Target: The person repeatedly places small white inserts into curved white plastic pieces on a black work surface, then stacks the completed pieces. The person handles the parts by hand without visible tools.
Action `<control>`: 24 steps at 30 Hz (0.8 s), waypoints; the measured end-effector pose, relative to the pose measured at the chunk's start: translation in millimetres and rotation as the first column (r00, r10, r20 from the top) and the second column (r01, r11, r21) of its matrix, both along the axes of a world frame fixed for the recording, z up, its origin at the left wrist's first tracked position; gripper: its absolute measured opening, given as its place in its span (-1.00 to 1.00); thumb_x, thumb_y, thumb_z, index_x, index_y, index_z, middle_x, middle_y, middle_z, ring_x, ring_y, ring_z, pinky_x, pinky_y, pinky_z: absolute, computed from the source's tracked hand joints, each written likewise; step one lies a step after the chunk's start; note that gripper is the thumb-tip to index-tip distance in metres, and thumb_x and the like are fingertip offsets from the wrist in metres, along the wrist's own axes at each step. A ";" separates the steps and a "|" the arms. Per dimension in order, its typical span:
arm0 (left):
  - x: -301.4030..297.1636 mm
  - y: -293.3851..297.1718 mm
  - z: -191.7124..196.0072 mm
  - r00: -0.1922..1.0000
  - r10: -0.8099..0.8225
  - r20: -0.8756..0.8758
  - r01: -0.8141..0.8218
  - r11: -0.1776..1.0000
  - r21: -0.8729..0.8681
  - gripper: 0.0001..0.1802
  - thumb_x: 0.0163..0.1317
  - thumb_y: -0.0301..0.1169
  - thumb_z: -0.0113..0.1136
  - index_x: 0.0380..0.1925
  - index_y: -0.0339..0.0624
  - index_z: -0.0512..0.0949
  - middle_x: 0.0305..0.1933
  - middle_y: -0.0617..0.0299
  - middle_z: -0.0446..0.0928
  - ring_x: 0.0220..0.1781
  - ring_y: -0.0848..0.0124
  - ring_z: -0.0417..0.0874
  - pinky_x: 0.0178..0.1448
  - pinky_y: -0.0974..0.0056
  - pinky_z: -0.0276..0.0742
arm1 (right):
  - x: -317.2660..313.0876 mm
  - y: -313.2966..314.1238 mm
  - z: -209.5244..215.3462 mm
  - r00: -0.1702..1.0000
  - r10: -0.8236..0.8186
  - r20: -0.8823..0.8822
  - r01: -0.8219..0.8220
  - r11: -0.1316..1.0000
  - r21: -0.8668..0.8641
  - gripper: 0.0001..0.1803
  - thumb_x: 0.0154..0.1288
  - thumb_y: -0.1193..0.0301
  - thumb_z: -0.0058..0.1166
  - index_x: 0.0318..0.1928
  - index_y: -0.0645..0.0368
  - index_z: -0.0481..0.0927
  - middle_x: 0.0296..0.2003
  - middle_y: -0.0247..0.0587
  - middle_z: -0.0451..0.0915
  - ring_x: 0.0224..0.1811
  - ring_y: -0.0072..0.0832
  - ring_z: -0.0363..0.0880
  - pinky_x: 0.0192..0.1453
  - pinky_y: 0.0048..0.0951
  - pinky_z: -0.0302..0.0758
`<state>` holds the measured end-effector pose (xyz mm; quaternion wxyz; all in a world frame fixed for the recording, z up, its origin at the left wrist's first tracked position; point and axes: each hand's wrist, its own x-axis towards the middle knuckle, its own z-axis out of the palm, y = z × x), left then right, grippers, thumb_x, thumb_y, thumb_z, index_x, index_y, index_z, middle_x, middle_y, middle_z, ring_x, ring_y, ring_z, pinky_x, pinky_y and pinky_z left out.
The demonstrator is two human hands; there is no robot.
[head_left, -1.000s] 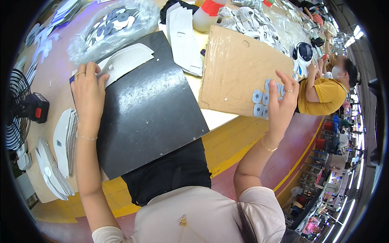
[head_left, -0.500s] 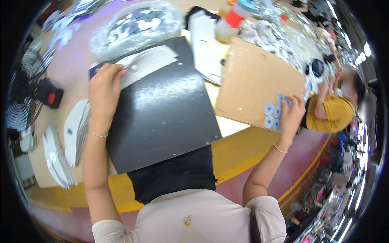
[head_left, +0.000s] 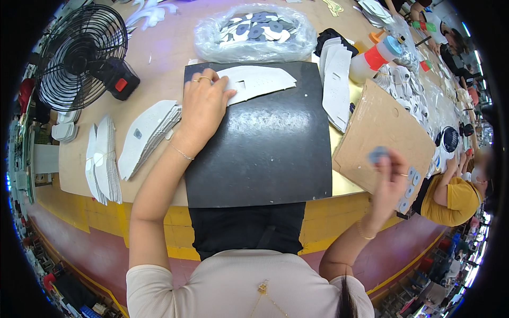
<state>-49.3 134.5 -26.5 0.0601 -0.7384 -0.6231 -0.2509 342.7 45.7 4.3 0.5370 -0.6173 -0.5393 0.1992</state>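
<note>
A white curved, perforated cut piece (head_left: 260, 84) with a small slot lies near the far edge of a black mat (head_left: 254, 153). My left hand (head_left: 204, 108) is over its left end, the fingers curled down and closed on it; the fingertips are partly hidden. My right hand (head_left: 389, 183), blurred by motion, pinches a small blue-grey patch (head_left: 378, 155) above a cardboard sheet (head_left: 387, 127). Several similar patches (head_left: 409, 190) with dark centres lie along the board's right edge, beside that hand.
A plastic bag of patches (head_left: 254, 34) lies beyond the mat. Stacks of white pieces stand left (head_left: 146, 138) and right (head_left: 336, 85). A black fan (head_left: 82, 61) is at far left, a bottle (head_left: 374, 58) at back right. A person in a yellow shirt (head_left: 450, 199) works at right.
My right hand has lifted a patch from the cardboard's group and moved inward with it. My left hand stays at the white piece's left end. The whole view has shifted.
</note>
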 end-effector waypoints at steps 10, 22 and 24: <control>2.9 13.5 3.9 0.957 0.058 0.284 -0.008 0.985 -0.173 -0.61 0.15 -0.41 0.47 -0.03 -0.30 0.65 -0.12 -0.07 0.60 0.01 -0.05 0.64 0.10 -0.04 0.52 | -158.8 -17.7 -25.7 0.717 0.561 0.414 -0.569 0.814 -0.116 -0.72 0.24 0.48 0.39 -0.02 0.10 0.72 -0.32 -0.22 0.64 -0.25 -0.34 0.57 -0.05 -0.35 0.33; 49.2 -93.7 113.7 0.872 -0.320 0.370 0.409 0.893 -0.191 -0.84 0.15 -0.58 0.36 -0.23 -0.25 0.68 -0.27 0.10 0.57 -0.22 0.12 0.64 -0.16 0.14 0.53 | -134.3 -25.1 -9.9 0.912 0.299 0.281 -0.379 0.877 0.296 -0.15 0.08 0.25 0.58 0.39 -0.06 0.47 0.40 0.01 0.28 0.45 0.04 0.22 0.47 -0.02 0.29; 44.3 -108.9 117.9 0.807 -0.414 0.420 0.534 0.815 -0.224 -0.82 0.14 -0.60 0.36 -0.22 -0.24 0.68 -0.26 0.12 0.59 -0.26 0.13 0.66 -0.22 0.15 0.55 | -126.4 -31.9 22.8 0.868 0.422 0.261 -0.462 0.879 0.117 -0.15 0.03 0.23 0.60 0.37 -0.07 0.51 0.45 -0.04 0.26 0.51 0.04 0.18 0.52 -0.01 0.26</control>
